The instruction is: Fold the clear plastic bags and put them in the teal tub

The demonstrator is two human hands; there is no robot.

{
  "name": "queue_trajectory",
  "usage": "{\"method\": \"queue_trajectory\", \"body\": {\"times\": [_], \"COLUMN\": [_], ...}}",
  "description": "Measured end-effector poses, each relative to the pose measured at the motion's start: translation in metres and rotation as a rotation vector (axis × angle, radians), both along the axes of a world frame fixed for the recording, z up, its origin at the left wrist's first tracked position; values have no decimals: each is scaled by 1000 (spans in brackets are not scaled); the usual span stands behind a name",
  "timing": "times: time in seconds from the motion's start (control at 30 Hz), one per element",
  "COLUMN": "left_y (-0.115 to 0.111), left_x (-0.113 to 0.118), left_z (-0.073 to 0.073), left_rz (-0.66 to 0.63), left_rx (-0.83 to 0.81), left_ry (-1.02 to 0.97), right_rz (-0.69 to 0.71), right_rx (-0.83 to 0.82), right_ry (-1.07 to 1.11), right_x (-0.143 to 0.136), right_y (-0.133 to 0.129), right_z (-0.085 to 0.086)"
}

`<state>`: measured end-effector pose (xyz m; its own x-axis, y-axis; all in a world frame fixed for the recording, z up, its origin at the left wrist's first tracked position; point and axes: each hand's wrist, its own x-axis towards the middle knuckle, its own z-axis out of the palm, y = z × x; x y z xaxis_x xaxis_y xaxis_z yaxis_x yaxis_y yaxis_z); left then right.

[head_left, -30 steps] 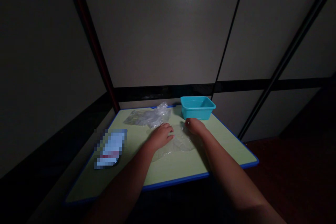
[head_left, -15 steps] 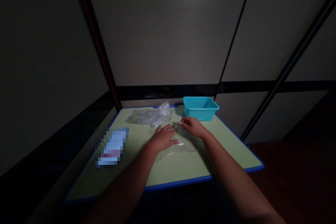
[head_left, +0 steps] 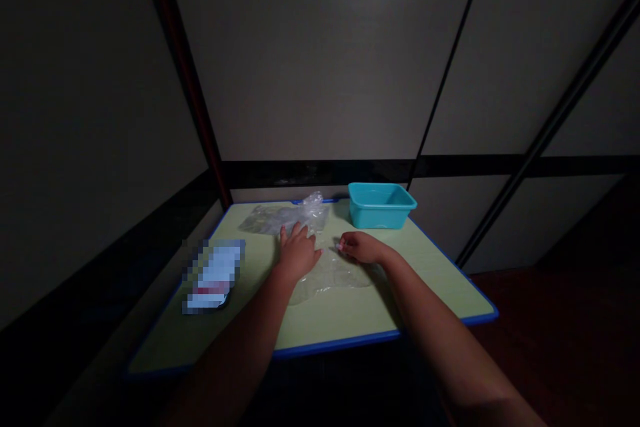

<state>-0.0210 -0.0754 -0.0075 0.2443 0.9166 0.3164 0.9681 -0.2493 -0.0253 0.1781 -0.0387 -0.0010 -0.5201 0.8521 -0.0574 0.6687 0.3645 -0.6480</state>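
Note:
A clear plastic bag lies flat and wrinkled on the table, its outline faint. My left hand is open above the bag's left side, fingers spread towards a second, crumpled clear plastic bag behind it. Over the right part of the flat bag, my right hand is closed, thumb and fingertips pinched together. Whatever is between those fingertips is too small to make out.
A turquoise plastic basin stands at the table's back right. On the left lies a phone-like object, blurred by pixelation. The pale green table has a blue edge and stands against panelled doors.
My left hand has moved left and slightly away from me, spreading its fingers. My right hand has come a little nearer to me, still pinched.

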Motion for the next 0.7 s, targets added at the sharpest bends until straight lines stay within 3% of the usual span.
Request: {"method": "queue_trajectory", "body": {"times": [0.07,0.13,0.2,0.3,0.37,0.7], "left_y": [1,3,4,3,0,-8], "left_x": [-1,1,5,15,21,24], "left_z": [2,5,8,8,6,-8], "left_rz": [59,16,-170,-522,-628,-469], "left_rx": [51,94,47,-209,-352,-485], "left_ry": [-72,-214,-422,-685,-732,-323], "right_rz": [1,6,6,-11,-22,-24], "right_rx": [-2,-2,-5,31,80,236], "right_ry": [0,1,0,-30,-60,-184], "right_x": [0,0,0,0,1,4], "right_y": [-1,-3,-3,-2,0,4], "right_z": [1,2,3,3,2,-1]}}
